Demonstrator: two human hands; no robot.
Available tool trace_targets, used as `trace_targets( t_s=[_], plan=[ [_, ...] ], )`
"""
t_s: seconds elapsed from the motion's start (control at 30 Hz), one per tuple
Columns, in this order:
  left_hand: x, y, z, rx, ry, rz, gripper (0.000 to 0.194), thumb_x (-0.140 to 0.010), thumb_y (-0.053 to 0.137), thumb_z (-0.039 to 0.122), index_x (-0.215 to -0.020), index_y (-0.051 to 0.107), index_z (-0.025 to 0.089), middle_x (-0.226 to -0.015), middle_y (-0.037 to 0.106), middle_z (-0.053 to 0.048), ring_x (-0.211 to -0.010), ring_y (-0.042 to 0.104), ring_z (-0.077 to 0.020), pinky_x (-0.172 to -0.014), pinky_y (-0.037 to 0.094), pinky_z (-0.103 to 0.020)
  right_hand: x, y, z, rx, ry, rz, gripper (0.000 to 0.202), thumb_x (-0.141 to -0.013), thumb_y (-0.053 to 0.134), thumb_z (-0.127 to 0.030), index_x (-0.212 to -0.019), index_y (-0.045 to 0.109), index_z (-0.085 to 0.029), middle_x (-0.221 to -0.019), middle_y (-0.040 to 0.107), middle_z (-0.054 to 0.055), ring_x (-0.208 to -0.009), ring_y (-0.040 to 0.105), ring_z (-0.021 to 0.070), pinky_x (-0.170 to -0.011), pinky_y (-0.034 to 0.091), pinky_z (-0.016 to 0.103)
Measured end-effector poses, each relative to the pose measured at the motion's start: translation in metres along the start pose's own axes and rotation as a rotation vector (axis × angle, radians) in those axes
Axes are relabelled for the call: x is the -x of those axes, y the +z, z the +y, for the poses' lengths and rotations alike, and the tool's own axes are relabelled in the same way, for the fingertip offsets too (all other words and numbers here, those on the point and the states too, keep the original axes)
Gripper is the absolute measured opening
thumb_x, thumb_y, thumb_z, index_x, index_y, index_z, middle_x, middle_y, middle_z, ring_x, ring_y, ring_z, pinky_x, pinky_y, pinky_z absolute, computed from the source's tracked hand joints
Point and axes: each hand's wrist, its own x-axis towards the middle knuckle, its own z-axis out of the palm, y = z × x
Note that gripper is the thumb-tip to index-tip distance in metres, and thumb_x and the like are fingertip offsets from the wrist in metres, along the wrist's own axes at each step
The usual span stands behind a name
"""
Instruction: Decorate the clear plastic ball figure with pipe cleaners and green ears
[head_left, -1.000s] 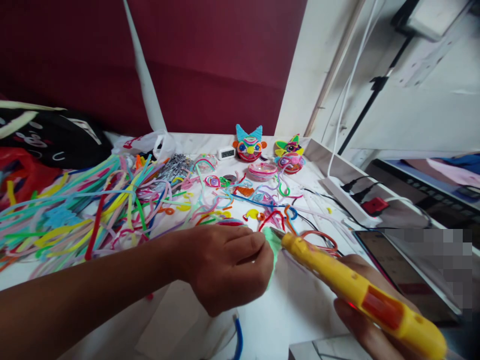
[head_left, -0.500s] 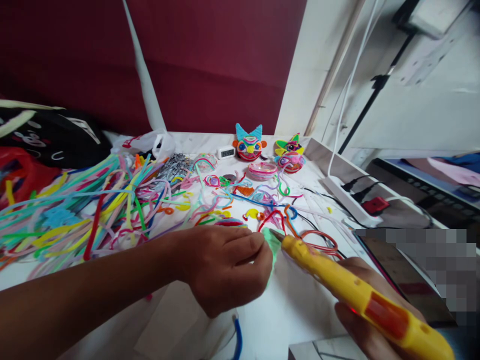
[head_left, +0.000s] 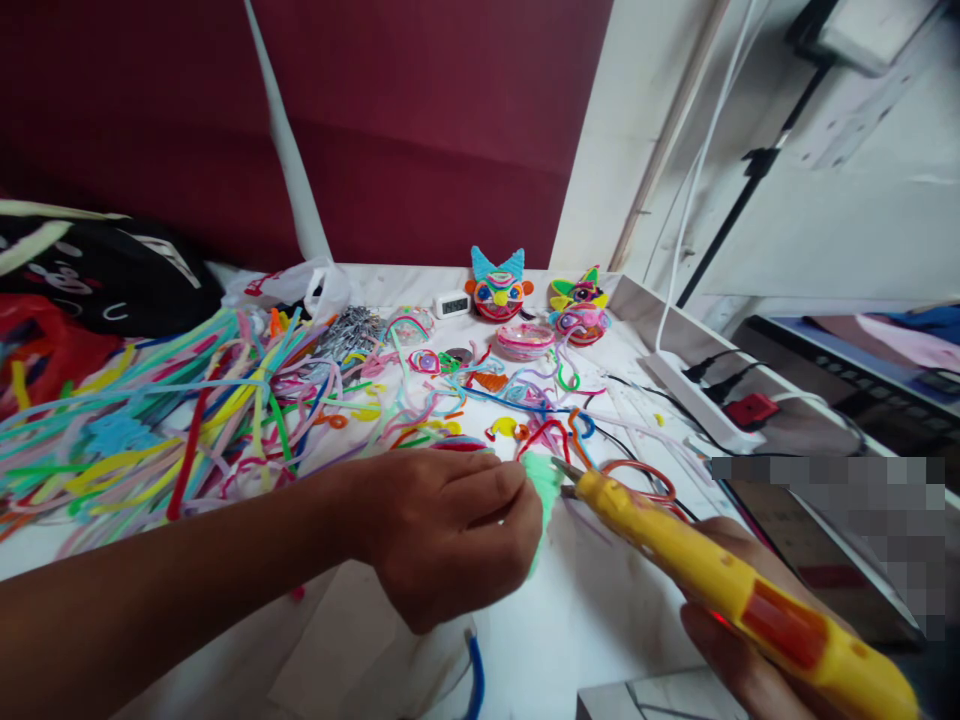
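My left hand is closed in a pinch on a light green fuzzy piece, which looks made of pipe cleaner. Part of that piece is hidden behind my fingers. On the right, my right hand wraps round a yellow hot glue gun with an orange-red panel and a small red light. Its metal nozzle points left, close to the green piece; whether they touch, I cannot tell. A blue pipe cleaner lies below my left hand.
A heap of colourful pipe cleaners spreads across the left. Decorated figures and a small digital clock stand at the back. A power strip with cables lies right, near a dark-screened device.
The glue gun in my right hand has moved slightly right and down, its nozzle drawing back from the fingers of my left hand. More of the green piece shows.
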Motion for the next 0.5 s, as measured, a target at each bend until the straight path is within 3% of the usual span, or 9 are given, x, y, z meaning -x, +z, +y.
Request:
trace_targets(
  t_s=[0.23,0.43,0.5],
  plan=[
    [0.003,-0.003,0.003,0.113,-0.104,-0.058,0.029,-0.089,0.042,0.019,-0.087,0.070,0.022,-0.097,0.076,-0.007,-0.094,0.070,-0.0205,-0.086,0.061,-0.029,0.001,0.005,-0.009,0.057,0.054,0.064,0.023,-0.090,0.052,-0.018,-0.107,0.058,-0.031,-0.088,0.069,0.005,-0.063,0.070,0.0231,-0.046,0.056,0.031],
    [0.003,-0.001,0.003,0.048,-0.028,0.029,0.026,-0.089,0.044,0.015,-0.081,0.069,0.016,-0.090,0.074,-0.009,-0.085,0.070,-0.0193,-0.082,0.061,-0.028,0.001,0.011,-0.014,0.128,0.068,0.153,0.014,-0.093,0.049,-0.024,-0.101,0.057,-0.031,-0.091,0.067,0.007,-0.076,0.071,0.0269,-0.051,0.058,0.035],
    [0.006,0.001,0.007,0.030,-0.080,0.024,0.026,-0.090,0.044,0.014,-0.084,0.070,0.015,-0.091,0.074,-0.009,-0.087,0.070,-0.0192,-0.082,0.061,-0.028,0.002,0.011,-0.009,0.126,0.019,0.130,0.016,-0.094,0.047,-0.026,-0.105,0.058,-0.029,-0.090,0.068,0.007,-0.077,0.071,0.0261,-0.054,0.059,0.034]
  ],
)
